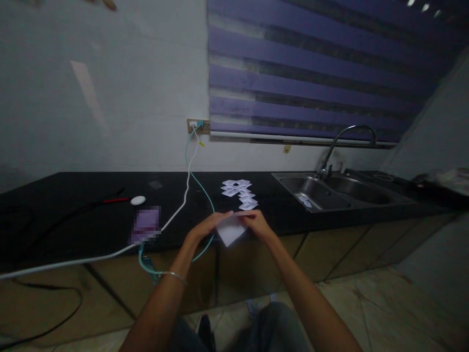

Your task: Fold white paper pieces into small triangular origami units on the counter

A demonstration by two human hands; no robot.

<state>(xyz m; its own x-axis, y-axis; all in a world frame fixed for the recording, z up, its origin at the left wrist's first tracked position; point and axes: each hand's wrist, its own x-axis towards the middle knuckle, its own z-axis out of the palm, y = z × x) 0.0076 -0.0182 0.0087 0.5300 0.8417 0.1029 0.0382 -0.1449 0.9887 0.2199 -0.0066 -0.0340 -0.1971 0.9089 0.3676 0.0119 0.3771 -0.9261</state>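
Observation:
A white sheet of folded paper (230, 231) is held between my two hands at the front edge of the black counter, one corner pointing down toward me. My left hand (216, 221) grips its left side, fingers along the top edge. On the right side, my right hand (259, 223) pinches the same paper. Part of the fingers of both hands is hidden behind it. Just beyond lie several small folded white paper pieces (248, 200), arranged in a loose cluster on the counter.
A steel double sink (293, 183) with a curved faucet (331, 146) is to the right. White and teal cables (186, 188) run from a wall outlet (198, 126) across the counter. At left are a blurred-out purple object (146, 222) and a white round item (138, 200).

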